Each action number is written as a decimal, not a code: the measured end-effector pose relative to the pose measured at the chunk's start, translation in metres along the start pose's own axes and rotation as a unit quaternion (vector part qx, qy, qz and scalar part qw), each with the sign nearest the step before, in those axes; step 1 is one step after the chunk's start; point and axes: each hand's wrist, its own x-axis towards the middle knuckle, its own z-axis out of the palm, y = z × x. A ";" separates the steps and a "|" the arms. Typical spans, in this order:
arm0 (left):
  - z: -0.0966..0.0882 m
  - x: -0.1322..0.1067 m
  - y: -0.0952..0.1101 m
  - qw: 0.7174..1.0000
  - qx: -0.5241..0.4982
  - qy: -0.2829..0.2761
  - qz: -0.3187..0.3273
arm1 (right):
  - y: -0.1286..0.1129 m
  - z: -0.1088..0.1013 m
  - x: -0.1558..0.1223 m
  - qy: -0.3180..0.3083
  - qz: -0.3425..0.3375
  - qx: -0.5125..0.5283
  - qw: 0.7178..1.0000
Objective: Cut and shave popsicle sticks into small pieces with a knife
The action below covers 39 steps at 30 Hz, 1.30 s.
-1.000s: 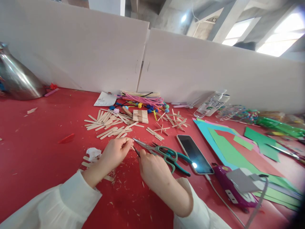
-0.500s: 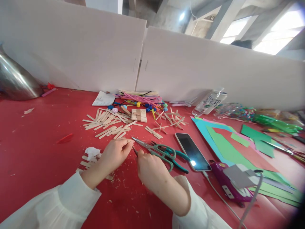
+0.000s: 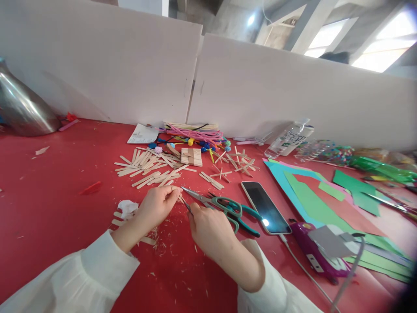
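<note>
My left hand [image 3: 156, 206] is closed in a pinch on a small wooden stick piece [image 3: 178, 198] just above the red table [image 3: 48, 204]. My right hand [image 3: 210, 228] is closed around a thin dark-tipped tool [image 3: 187, 207] whose tip meets the stick piece. Green-handled scissors [image 3: 228, 208] lie on the table just beyond my right hand, with their blades pointing left toward my left hand. Wood shavings [image 3: 163, 248] are scattered under both hands. Both sleeves are white.
Loose craft sticks [image 3: 150, 167] are piled behind the hands, with pipe cleaners [image 3: 192, 132] farther back. A phone [image 3: 265, 207], a purple glue gun [image 3: 317, 256] and coloured paper sheets [image 3: 312, 204] lie right. A bottle [image 3: 288, 139] rests by the white partition [image 3: 130, 65]. A metal vessel [image 3: 22, 108] stands far left.
Both hands stay together at the same spot, shifting only slightly as the tool tip works against the stick piece. The view has wobbled a little.
</note>
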 end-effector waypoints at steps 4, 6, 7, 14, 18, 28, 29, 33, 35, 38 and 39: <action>0.000 0.000 0.001 1.000 0.009 -0.003 0.004 | 0.001 -0.001 0.002 -0.012 0.004 0.002 1.000; 0.000 0.000 0.001 1.000 0.008 -0.005 0.009 | 0.001 -0.001 0.003 -0.012 0.007 0.005 1.000; 0.000 0.000 0.002 1.000 0.007 -0.005 0.012 | 0.001 0.000 0.003 -0.010 0.007 0.007 1.000; 0.000 0.000 0.008 0.998 0.016 0.007 0.060 | -0.002 0.002 0.003 -0.012 0.026 0.053 0.998; -0.001 -0.001 0.009 0.997 0.017 -0.008 0.074 | 0.002 -0.002 0.006 -0.026 0.023 0.103 0.994; 0.000 0.004 -0.001 0.985 -0.162 -0.022 -0.059 | 0.017 -0.003 0.009 0.052 0.027 0.227 0.972; 0.000 0.004 0.001 0.978 -0.193 -0.028 -0.079 | 0.020 0.000 0.012 0.069 0.041 0.240 0.967; -0.003 0.004 0.011 0.945 -0.291 -0.026 -0.145 | 0.029 0.012 0.023 0.110 0.014 0.387 0.915; -0.004 0.004 0.014 0.930 -0.331 -0.016 -0.159 | 0.030 0.013 0.024 0.100 -0.005 0.462 0.881; -0.006 0.003 0.016 0.908 -0.387 -0.003 -0.162 | 0.027 0.011 0.021 0.099 -0.002 0.507 0.856; -0.006 0.003 0.016 0.901 -0.404 -0.002 -0.159 | 0.026 0.010 0.021 0.101 -0.002 0.509 0.855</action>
